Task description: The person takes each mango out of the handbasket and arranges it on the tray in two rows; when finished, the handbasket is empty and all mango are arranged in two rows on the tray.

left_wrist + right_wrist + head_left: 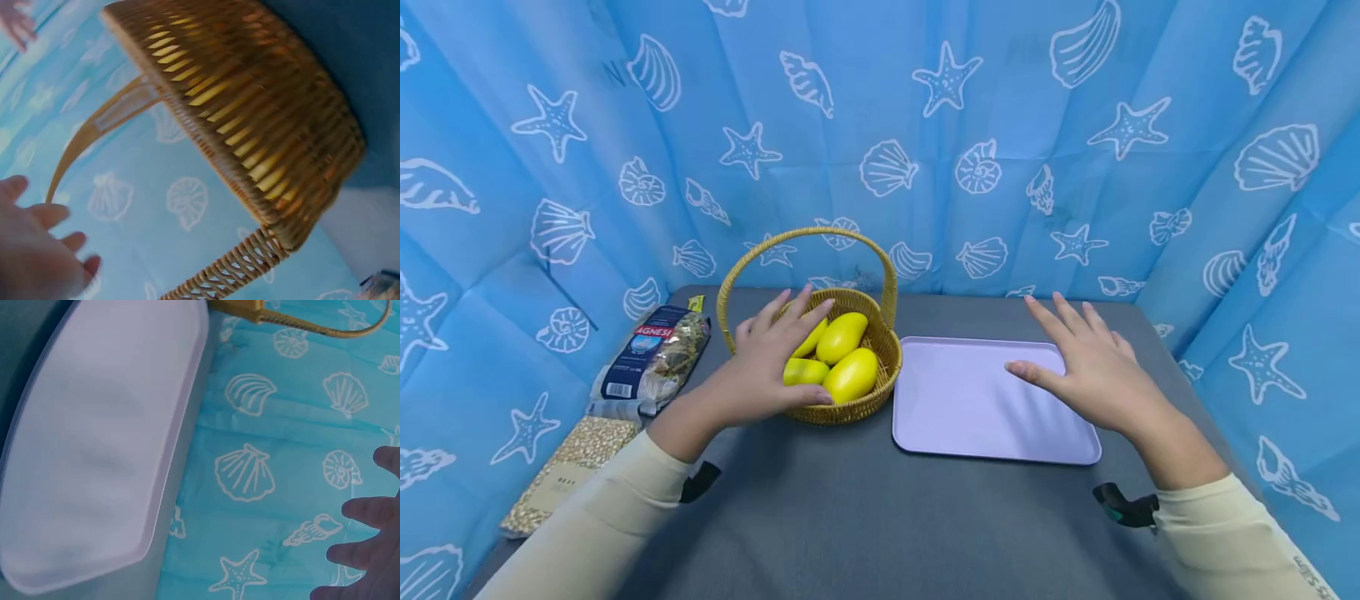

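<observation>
Two hands reach out above a grey table (850,517) in the head view, both with fingers spread and extended, gripping nothing. The left hand (763,358) appears in front of a woven basket (838,413) with a tall arched handle (816,232); whether they touch, I cannot tell. Four yellow fruits (842,338) lie inside the basket. Just to its right sits a lilac tray (962,408), and the right hand (1093,367) hovers over the tray's right side. At the table's left edge lie a dark-labelled AGNESI bag (658,354) and, nearer the person, a clear pack of pale grains (572,467). A blue curtain (880,108) with white shells and starfish hangs behind.

From the left wrist, the basket's slatted side shows at a tilt, yellow glinting between the slats; blurred, parted fingertips stand near the handle.

From the right wrist, the tray fills the left side, part of the basket handle crosses the top, and four separated fingers enter at right before the curtain.
</observation>
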Demonstrator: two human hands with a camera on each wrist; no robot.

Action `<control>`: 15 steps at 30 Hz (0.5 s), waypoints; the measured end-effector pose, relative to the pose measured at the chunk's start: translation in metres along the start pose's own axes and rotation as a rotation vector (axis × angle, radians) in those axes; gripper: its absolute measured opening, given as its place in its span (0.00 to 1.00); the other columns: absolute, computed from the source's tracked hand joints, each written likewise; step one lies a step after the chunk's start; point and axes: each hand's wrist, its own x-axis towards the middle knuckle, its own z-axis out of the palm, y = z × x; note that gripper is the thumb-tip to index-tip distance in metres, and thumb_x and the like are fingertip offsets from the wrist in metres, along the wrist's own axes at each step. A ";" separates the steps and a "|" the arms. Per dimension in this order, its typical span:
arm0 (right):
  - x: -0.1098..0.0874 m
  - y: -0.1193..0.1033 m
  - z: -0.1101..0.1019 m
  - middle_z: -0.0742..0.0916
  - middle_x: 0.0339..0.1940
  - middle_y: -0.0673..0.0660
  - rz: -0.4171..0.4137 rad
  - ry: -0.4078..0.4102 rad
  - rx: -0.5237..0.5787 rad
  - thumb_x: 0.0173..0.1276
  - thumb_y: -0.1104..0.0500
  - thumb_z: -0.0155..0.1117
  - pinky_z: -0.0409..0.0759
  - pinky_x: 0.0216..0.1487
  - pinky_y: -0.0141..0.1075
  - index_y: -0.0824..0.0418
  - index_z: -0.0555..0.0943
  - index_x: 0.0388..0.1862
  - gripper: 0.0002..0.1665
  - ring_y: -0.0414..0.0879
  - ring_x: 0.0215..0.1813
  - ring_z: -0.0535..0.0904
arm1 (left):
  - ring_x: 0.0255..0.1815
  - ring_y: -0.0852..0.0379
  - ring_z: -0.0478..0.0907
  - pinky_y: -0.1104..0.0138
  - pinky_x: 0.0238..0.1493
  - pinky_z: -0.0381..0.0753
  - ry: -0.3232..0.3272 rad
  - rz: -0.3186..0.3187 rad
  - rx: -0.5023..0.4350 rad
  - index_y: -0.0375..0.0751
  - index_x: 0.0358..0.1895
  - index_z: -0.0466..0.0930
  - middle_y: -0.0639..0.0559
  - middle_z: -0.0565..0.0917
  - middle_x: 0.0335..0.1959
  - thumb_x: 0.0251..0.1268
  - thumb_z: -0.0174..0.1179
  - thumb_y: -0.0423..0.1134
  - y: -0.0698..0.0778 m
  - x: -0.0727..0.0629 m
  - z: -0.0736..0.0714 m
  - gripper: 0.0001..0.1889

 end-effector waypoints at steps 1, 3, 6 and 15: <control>0.000 -0.001 0.000 0.49 0.90 0.71 -0.008 0.009 0.017 0.76 0.23 0.57 0.43 0.67 0.86 0.51 0.46 0.94 0.62 0.81 0.84 0.39 | 0.89 0.38 0.32 0.23 0.72 0.38 0.043 0.033 -0.052 0.60 0.92 0.46 0.55 0.37 0.91 0.64 0.55 0.84 0.001 -0.003 -0.002 0.59; 0.000 -0.001 0.000 0.49 0.90 0.70 -0.024 0.023 0.053 0.78 0.25 0.58 0.43 0.67 0.87 0.52 0.46 0.94 0.60 0.80 0.85 0.40 | 0.89 0.41 0.37 0.22 0.72 0.41 0.148 0.100 -0.140 0.59 0.92 0.48 0.56 0.43 0.92 0.64 0.51 0.86 0.003 -0.011 -0.006 0.59; -0.001 -0.001 0.001 0.49 0.91 0.68 -0.045 0.039 0.111 0.79 0.28 0.59 0.43 0.66 0.87 0.51 0.46 0.94 0.58 0.78 0.85 0.41 | 0.87 0.42 0.45 0.24 0.74 0.46 0.324 0.197 -0.258 0.54 0.91 0.53 0.52 0.53 0.90 0.65 0.49 0.86 0.003 -0.020 -0.010 0.59; 0.000 -0.002 0.017 0.51 0.92 0.61 -0.225 0.085 0.423 0.86 0.38 0.56 0.44 0.70 0.85 0.45 0.46 0.94 0.49 0.69 0.88 0.43 | 0.84 0.35 0.56 0.53 0.73 0.53 0.786 0.396 -0.839 0.36 0.87 0.57 0.31 0.68 0.81 0.75 0.60 0.68 -0.015 -0.026 -0.001 0.51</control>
